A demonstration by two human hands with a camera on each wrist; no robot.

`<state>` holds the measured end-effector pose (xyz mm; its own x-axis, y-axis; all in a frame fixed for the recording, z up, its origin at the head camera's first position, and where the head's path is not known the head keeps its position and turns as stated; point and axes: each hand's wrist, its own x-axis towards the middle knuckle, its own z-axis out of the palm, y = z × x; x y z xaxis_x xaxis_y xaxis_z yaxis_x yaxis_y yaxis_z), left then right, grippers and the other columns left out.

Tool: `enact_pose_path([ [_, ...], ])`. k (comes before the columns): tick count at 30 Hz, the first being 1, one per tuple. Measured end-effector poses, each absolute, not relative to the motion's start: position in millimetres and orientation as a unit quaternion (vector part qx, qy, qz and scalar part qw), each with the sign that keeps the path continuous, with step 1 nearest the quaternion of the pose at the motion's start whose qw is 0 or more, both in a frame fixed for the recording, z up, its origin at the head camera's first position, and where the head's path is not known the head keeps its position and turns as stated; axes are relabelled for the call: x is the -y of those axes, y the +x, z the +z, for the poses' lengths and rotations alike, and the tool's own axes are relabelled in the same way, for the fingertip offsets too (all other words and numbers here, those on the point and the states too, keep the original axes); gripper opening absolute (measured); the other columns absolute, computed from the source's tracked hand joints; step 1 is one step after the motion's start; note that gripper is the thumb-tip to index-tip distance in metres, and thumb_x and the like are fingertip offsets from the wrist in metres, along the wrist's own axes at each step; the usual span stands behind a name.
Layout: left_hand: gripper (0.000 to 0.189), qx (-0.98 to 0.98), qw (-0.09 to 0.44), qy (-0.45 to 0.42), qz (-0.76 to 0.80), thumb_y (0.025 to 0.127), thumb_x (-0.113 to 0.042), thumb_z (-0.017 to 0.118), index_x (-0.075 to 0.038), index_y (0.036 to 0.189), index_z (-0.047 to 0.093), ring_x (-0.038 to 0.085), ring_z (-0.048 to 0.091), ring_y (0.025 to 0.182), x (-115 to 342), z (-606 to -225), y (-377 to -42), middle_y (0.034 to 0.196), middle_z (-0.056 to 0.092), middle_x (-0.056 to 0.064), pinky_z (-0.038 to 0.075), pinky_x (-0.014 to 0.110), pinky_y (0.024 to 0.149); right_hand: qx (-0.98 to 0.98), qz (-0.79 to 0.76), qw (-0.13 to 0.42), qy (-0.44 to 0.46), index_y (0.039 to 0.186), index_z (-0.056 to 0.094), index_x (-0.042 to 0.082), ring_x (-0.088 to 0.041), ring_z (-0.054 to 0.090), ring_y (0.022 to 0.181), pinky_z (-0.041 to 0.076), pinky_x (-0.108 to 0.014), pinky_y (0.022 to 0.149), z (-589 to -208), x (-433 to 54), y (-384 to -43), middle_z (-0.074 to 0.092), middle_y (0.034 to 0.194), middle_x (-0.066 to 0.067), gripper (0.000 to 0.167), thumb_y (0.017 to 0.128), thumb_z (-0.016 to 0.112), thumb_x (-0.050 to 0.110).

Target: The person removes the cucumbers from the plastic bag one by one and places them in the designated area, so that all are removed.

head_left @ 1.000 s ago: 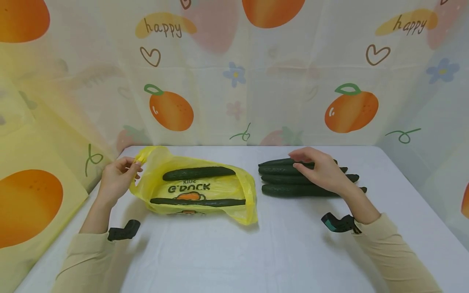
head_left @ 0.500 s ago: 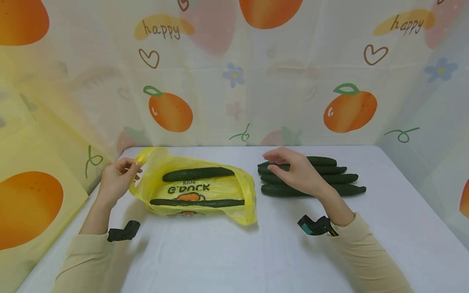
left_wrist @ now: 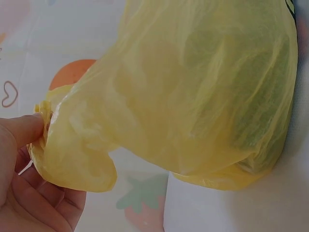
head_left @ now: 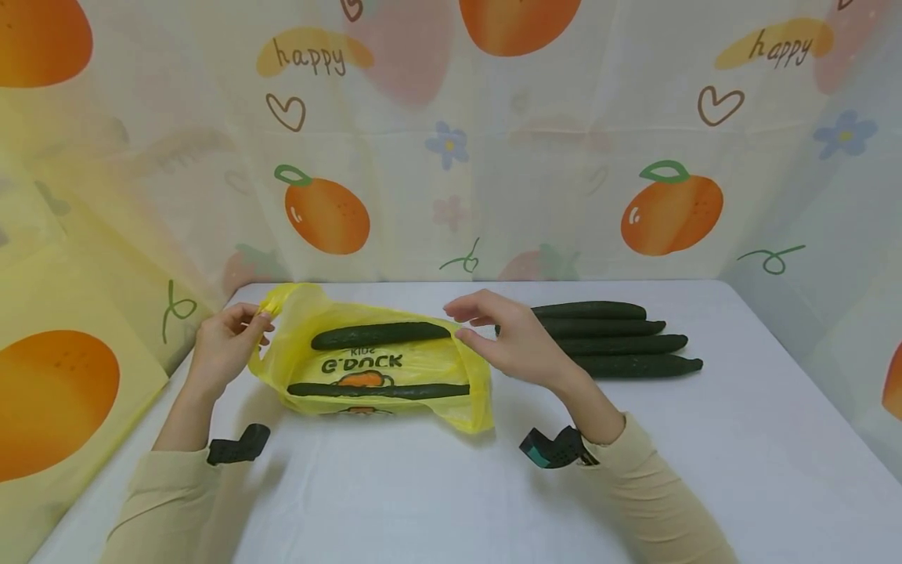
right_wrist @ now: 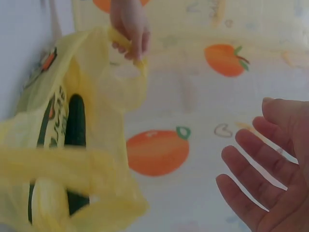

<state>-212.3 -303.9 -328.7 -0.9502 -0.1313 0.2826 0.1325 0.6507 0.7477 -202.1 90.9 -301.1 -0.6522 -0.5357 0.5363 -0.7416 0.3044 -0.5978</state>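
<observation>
My left hand (head_left: 229, 348) pinches the gathered handle of a yellow plastic bag (head_left: 479, 392); in the left wrist view thumb and fingers close on that handle. Inside the bag lie two dark green cucumbers, one at the back (head_left: 380, 334) and one along the front (head_left: 380, 390). My right hand (head_left: 514, 337) is over the bag's right end, holding nothing, its fingers parted and relaxed in the right wrist view. To its right, several more cucumbers (head_left: 627, 345) lie side by side, their left ends partly hidden behind the hand.
A white-covered table (head_left: 395, 493) carries everything. Behind it hangs a patterned cloth (head_left: 493, 157) with oranges and hearts, meeting the table's back edge. More cloth hangs at the left side and the right side.
My right hand has moved left from above the cucumber row to the right end of the bag, uncovering the row's right part. The left hand and the bag stay in place.
</observation>
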Motion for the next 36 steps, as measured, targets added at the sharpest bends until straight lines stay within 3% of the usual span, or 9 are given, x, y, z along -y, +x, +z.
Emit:
enact_pose_path([
  [5, 0.026, 0.894, 0.160, -0.002, -0.418, 0.093, -0.032, 0.053, -0.006, 0.092, 0.060, 0.006, 0.058, 0.062, 304, -329, -213, 0.068, 0.057, -0.024, 0.045, 0.020, 0.047, 0.786, 0.450, 0.099, 0.412, 0.114, 0.059, 0.010, -0.014, 0.058, 0.103, 0.050, -0.029, 0.086, -303, -69, -198, 0.061, 0.111, 0.000, 0.029, 0.086, 0.065, 0.011],
  [12, 0.030, 0.894, 0.159, -0.003, -0.418, 0.093, -0.032, 0.053, -0.002, 0.095, 0.059, 0.005, 0.058, 0.062, 304, -330, -213, 0.069, 0.057, -0.023, 0.045, 0.020, 0.047, 0.797, 0.433, 0.070, 0.416, 0.117, 0.058, 0.009, -0.012, 0.059, 0.100, 0.049, -0.022, 0.083, -311, -43, -196, 0.061, 0.112, -0.001, 0.030, 0.087, 0.063, 0.012],
  [25, 0.027, 0.895, 0.157, 0.000, -0.418, 0.093, -0.032, 0.053, -0.006, 0.092, 0.060, 0.005, 0.058, 0.062, 303, -331, -213, 0.069, 0.058, -0.021, 0.046, 0.021, 0.048, 0.828, 0.385, 0.019, 0.407, 0.120, 0.055, 0.007, -0.014, 0.058, 0.100, 0.049, -0.029, 0.084, -334, -5, -202, 0.060, 0.116, -0.003, 0.035, 0.088, 0.062, 0.018],
  [32, 0.035, 0.898, 0.153, 0.006, -0.412, 0.093, -0.034, 0.052, 0.000, 0.099, 0.060, 0.005, 0.057, 0.062, 304, -330, -212, 0.074, 0.063, -0.007, 0.046, 0.021, 0.047, 0.860, 0.347, -0.013, 0.374, 0.119, 0.056, 0.011, -0.012, 0.058, 0.097, 0.046, -0.017, 0.082, -348, 9, -208, 0.060, 0.114, -0.001, 0.032, 0.089, 0.061, 0.021],
  [36, 0.036, 0.898, 0.148, 0.008, -0.413, 0.093, -0.034, 0.051, 0.000, 0.099, 0.060, 0.006, 0.058, 0.063, 304, -330, -211, 0.075, 0.063, -0.006, 0.046, 0.021, 0.048, 0.868, 0.337, -0.041, 0.362, 0.120, 0.056, 0.008, -0.017, 0.058, 0.100, 0.046, -0.018, 0.082, -359, 14, -213, 0.060, 0.115, -0.004, 0.032, 0.090, 0.061, 0.019],
])
